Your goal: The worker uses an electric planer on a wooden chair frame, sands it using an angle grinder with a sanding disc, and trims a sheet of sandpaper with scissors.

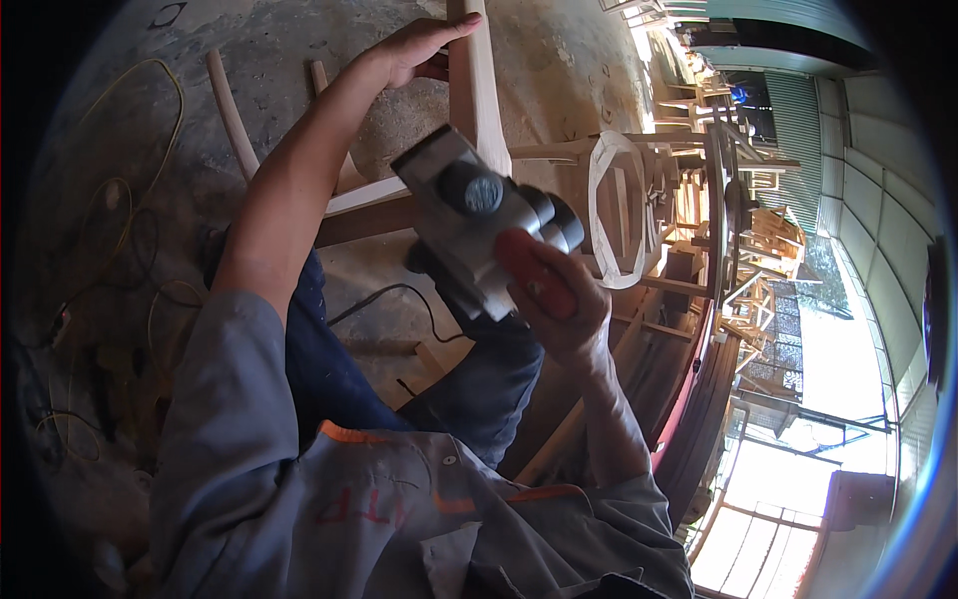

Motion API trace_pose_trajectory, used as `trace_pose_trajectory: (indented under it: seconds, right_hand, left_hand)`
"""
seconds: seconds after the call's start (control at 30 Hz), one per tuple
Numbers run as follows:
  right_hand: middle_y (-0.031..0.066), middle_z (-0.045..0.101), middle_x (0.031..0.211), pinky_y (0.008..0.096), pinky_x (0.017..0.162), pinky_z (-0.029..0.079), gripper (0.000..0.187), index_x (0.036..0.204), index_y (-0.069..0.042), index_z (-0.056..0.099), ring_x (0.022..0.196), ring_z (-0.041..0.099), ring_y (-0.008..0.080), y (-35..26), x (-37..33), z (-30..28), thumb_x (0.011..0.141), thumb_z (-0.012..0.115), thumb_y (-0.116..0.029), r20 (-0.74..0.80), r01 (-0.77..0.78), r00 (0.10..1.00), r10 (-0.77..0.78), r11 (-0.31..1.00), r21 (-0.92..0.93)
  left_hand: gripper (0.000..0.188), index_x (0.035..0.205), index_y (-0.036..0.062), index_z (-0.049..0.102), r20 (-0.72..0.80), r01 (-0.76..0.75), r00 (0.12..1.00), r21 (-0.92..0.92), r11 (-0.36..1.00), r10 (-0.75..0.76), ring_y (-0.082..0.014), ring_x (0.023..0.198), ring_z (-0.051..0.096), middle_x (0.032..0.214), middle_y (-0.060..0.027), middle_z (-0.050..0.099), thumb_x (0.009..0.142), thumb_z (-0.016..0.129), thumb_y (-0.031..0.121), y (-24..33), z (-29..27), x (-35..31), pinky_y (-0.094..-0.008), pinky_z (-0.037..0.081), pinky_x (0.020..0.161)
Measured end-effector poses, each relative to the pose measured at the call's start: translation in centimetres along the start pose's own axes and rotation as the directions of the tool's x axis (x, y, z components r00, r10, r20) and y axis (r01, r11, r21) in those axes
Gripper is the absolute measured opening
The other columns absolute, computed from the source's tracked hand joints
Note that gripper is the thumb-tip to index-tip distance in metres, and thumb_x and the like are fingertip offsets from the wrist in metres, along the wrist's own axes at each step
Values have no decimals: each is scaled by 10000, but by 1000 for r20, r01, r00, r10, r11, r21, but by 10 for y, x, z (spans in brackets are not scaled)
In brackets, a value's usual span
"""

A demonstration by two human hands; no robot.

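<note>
Sander (pixel 504 225): grey, somewhat blurred, it is in the middle of the view, in the right hand, over the person's knees. Starting at the far left, a yellow cord (pixel 181 100) loops over the grey floor (pixel 269 30), with darker cables tangled below it in shadow. Next comes a curved wooden strip (pixel 232 115), its lower end hidden behind the left forearm, and beside it the tip of a shorter strip (pixel 318 76). A grey sleeve (pixel 235 369) covers the left upper arm. Further right, the left hand (pixel 411 55) holds the upper end of a beam (pixel 473 95); one digit lies along its top and the others pass behind it. Below, a rail (pixel 374 222) with a pale upper edge runs from the forearm to behind the sander, and a dark cable (pixel 404 287) arcs under it, above the dark blue trousers (pixel 344 364). The sander overlaps the lower part of the beam in the view; whether they touch, I cannot tell. The right hand (pixel 576 324) is closed around the sander's red handle (pixel 534 272). Just beyond stands a pale ring (pixel 597 205) with angled sides. Farther right, chair frames (pixel 773 240) are crowded together, near a green corrugated wall (pixel 795 125) and a bright opening (pixel 763 519).
</note>
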State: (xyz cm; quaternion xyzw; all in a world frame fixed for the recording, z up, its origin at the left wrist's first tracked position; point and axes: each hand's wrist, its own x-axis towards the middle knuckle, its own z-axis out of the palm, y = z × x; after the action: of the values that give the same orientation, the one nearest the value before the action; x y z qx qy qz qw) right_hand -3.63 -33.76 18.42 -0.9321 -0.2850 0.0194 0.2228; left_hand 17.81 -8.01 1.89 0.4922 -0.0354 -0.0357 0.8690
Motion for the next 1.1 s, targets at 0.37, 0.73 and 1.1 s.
trace_pose_trajectory:
  seconds: [0.37, 0.73, 1.1]
  right_hand:
    - [141, 675, 909, 348, 655, 558, 502, 1185, -93, 602, 786, 685, 305, -8, 16, 9, 718, 785, -113, 103, 223, 972, -213, 970, -99]
    - [124, 685, 898, 349, 653, 572, 492, 1193, -93, 606, 800, 691, 296, 2, 7, -1, 736, 784, -121, 132, 288, 953, -271, 948, -131]
    - [86, 620, 773, 357, 516, 512, 491, 1192, -101, 601, 634, 643, 269, 8, 19, -6, 731, 768, -123, 188, 357, 926, -326, 919, -165]
  left_hand:
    - [592, 1196, 38, 568, -84, 235, 968, -6, 972, -235, -219, 886, 625, 1011, -89, 629, 909, 563, 556, 31, 3, -15, -408, 515, 799]
    - [741, 1249, 36, 561, 44, 17, 999, 108, 994, -22, -188, 1036, 610, 1139, -90, 608, 811, 641, 629, 4, -11, -1, -361, 527, 897]
    - [610, 1196, 23, 568, -19, 193, 981, 57, 980, -192, -228, 949, 634, 1048, -103, 630, 899, 576, 556, 29, -3, -16, -394, 536, 819]
